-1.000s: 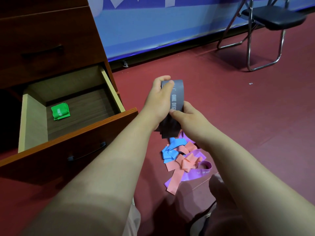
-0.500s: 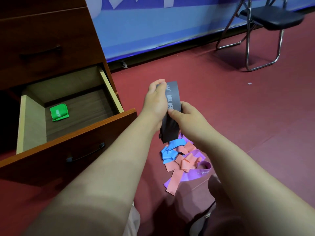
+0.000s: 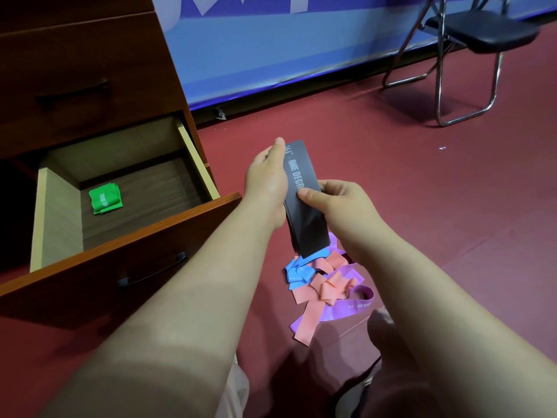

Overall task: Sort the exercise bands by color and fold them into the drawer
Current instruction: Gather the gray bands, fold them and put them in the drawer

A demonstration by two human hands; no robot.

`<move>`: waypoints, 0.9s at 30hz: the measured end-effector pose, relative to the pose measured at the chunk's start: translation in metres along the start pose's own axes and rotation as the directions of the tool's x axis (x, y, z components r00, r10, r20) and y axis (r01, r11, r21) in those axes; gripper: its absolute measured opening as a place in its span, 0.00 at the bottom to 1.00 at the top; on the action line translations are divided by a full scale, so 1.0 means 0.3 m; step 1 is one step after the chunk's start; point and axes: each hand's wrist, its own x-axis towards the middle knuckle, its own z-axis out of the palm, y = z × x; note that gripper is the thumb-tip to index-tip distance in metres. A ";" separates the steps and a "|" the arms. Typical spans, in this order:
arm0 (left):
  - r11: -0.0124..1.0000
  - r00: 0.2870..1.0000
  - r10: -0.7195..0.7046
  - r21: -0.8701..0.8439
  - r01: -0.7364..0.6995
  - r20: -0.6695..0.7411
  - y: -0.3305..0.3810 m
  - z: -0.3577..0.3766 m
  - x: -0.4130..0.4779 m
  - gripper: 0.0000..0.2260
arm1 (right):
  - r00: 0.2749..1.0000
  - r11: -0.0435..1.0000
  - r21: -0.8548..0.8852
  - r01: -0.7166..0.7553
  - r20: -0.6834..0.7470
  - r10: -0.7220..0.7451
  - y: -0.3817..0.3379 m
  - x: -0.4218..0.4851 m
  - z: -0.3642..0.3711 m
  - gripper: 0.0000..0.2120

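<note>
A dark grey exercise band with white lettering hangs upright between both hands. My left hand grips its upper edge from the left, and my right hand pinches its middle from the right, thumb on the front. Below it on the red floor lies a tangled pile: a blue band, salmon pink bands and a purple band. To the left stands the open wooden drawer, with one folded green band on its bottom near the back left.
The drawer belongs to a brown cabinet with a shut drawer above. A black folding chair stands at the back right before a blue wall banner. My knees show at the bottom edge.
The grey band's folded-over top has come up flat, so the band hangs longer and straighter. Both hands have shifted slightly lower and kept their hold.
</note>
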 end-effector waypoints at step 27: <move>0.971 0.928 0.063 0.194 -0.143 0.367 -0.029 0.000 -0.021 0.14 | 0.912 0.985 0.173 0.028 -0.409 0.046 -0.015 0.016 -0.055 0.17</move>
